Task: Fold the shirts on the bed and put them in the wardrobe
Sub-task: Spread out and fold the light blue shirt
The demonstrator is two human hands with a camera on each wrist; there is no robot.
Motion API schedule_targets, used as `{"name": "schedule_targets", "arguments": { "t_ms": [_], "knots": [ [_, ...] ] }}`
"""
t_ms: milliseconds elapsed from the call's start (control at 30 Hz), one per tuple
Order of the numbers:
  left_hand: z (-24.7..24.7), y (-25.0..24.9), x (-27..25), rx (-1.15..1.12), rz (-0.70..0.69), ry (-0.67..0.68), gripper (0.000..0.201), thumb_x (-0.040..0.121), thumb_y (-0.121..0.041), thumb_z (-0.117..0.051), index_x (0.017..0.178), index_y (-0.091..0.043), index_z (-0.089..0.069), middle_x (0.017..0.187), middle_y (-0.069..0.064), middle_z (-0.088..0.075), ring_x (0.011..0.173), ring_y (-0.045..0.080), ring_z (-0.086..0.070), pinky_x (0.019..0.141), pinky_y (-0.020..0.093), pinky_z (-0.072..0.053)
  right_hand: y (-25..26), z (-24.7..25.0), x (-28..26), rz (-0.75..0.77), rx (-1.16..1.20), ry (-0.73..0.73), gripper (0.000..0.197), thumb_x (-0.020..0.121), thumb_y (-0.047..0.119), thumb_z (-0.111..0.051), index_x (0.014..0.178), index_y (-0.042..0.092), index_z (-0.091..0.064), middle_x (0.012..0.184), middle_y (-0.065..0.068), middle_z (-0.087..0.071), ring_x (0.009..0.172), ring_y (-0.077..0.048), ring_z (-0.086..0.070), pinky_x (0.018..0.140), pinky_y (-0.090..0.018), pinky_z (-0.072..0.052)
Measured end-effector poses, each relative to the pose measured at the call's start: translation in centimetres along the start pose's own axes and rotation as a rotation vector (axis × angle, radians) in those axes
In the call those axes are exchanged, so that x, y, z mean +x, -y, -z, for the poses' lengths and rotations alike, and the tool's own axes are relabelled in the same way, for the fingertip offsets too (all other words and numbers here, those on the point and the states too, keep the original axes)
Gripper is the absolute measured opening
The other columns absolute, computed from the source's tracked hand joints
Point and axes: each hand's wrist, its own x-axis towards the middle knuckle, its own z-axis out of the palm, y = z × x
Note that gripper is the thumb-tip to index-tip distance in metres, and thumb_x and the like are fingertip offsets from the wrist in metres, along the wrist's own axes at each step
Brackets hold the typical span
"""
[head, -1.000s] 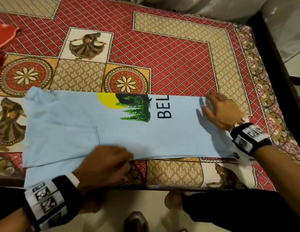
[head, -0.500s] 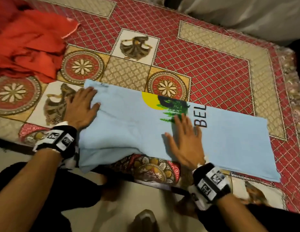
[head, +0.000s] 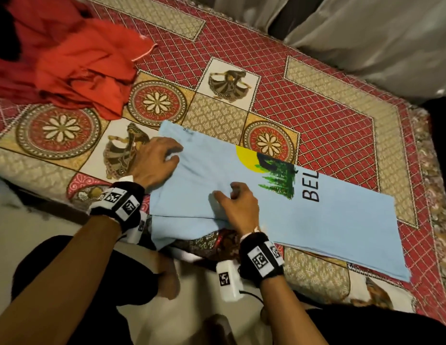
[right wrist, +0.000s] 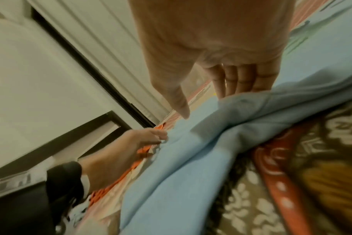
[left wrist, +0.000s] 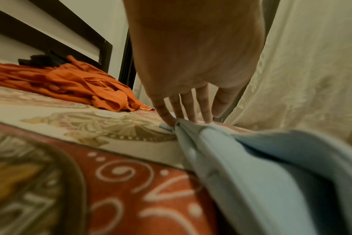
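The bed [head: 316, 100], covered by a patterned red and beige bedspread, is seen from above with a light blue T-shirt [head: 329, 220] laid along its near edge. The shirt is already narrowed into a long strip, and its long axis is seen to run from the collar end at the left towards the hem at the lower right, with the printed trees and the letters "BEL" near the middle. A crumpled red-orange shirt [head: 85, 68] is left well apart at the far left of the bed, not yet folded. The coming fold is judged to turn on this axis: the collar end must be carried along it to the right, towards the hem. The left hand [head: 154, 163] is placed at the collar end, its fingers curled and pinching the bunched blue cloth against the bed, as the left wrist view confirms [left wrist: 191, 63]. The right hand [head: 238, 207] is set nearer the middle of the strip, just left of the print, its fingers bent and gathering a ridge of cloth [right wrist: 221, 47]. The left hand is thus the nearer one to the end to be lifted. No wardrobe can be identified with certainty.
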Motion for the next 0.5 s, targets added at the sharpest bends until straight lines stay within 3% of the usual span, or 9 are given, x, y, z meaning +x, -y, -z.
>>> {"name": "schedule_targets", "arguments": {
  "t_ms": [67, 133, 200, 300, 400, 467, 500],
  "knots": [
    [-0.1, 0.4, 0.2, 0.033, 0.019, 0.047, 0.049, 0.089, -0.040, -0.046, 0.123, -0.014, -0.071, 0.134, 0.007, -0.065, 0.126, 0.029, -0.053, 0.105, 0.045, -0.042, 0.5, -0.4, 0.9, -0.084, 0.025, 0.096, 0.047, 0.077, 0.038, -0.080, 0.118, 0.021, -0.063, 0.104, 0.001, -0.065, 0.103, -0.026, -0.064, 0.084, -0.034, -0.049],
    [0.0, 0.4, 0.5, -0.007, 0.062, 0.060, 0.049, 0.090, -0.046, -0.044, 0.119, -0.018, -0.071, 0.132, 0.004, -0.065, 0.123, 0.026, -0.051, 0.104, 0.049, -0.041, 1.1, -0.1, 1.5, -0.017, 0.006, 0.162, 0.026, 0.069, 0.033, -0.079, 0.091, 0.020, -0.072, 0.086, -0.002, -0.074, 0.086, -0.025, -0.070, 0.078, -0.043, -0.058],
    [0.1, 0.2, 0.7, -0.029, 0.069, 0.063, 0.044, 0.088, -0.048, -0.046, 0.108, -0.021, -0.073, 0.126, 0.000, -0.066, 0.118, 0.023, -0.051, 0.101, 0.048, -0.041, 1.4, 0.3, 2.2, 0.080, -0.042, 0.207, 0.013, 0.070, 0.028, -0.076, 0.080, 0.019, -0.074, 0.075, -0.002, -0.074, 0.071, -0.018, -0.069, 0.069, -0.041, -0.059],
    [-0.1, 0.1, 0.9, 0.006, 0.057, 0.056, 0.041, 0.083, -0.048, -0.047, 0.096, -0.023, -0.075, 0.122, -0.001, -0.066, 0.114, 0.023, -0.053, 0.098, 0.044, -0.043, 2.4, 1.3, 2.9, 0.190, -0.077, 0.282, 0.005, 0.070, 0.024, -0.071, 0.075, 0.023, -0.071, 0.072, 0.007, -0.071, 0.066, -0.007, -0.061, 0.064, -0.031, -0.049],
    [-0.6, 0.4, 1.3, 0.001, 0.095, 0.076, 0.047, 0.084, -0.051, -0.040, 0.098, -0.022, -0.073, 0.124, -0.003, -0.063, 0.115, 0.022, -0.050, 0.101, 0.047, -0.039, 2.9, 1.9, 3.5, 0.255, 0.017, 0.361, 0.010, 0.073, 0.013, -0.074, 0.080, 0.020, -0.071, 0.061, 0.008, -0.065, 0.059, -0.003, -0.052, 0.062, -0.024, -0.043],
    [-0.8, 0.4, 1.6, 0.020, 0.110, 0.085, 0.048, 0.088, -0.050, -0.037, 0.101, -0.020, -0.072, 0.124, -0.005, -0.061, 0.114, 0.020, -0.048, 0.099, 0.045, -0.035, 2.2, 1.9, 4.0, 0.212, 0.182, 0.222, 0.015, 0.080, -0.002, -0.074, 0.087, 0.011, -0.072, 0.058, 0.014, -0.062, 0.056, 0.001, -0.051, 0.061, -0.020, -0.044],
    [-0.9, 0.4, 1.8, 0.036, 0.111, 0.084, 0.049, 0.091, -0.050, -0.036, 0.102, -0.018, -0.072, 0.123, -0.005, -0.060, 0.113, 0.020, -0.047, 0.098, 0.045, -0.034, 1.4, 1.8, 4.3, 0.174, 0.234, 0.121, 0.016, 0.079, -0.001, -0.075, 0.090, 0.011, -0.073, 0.066, 0.012, -0.067, 0.062, -0.001, -0.057, 0.066, -0.024, -0.049]
  ]
}}
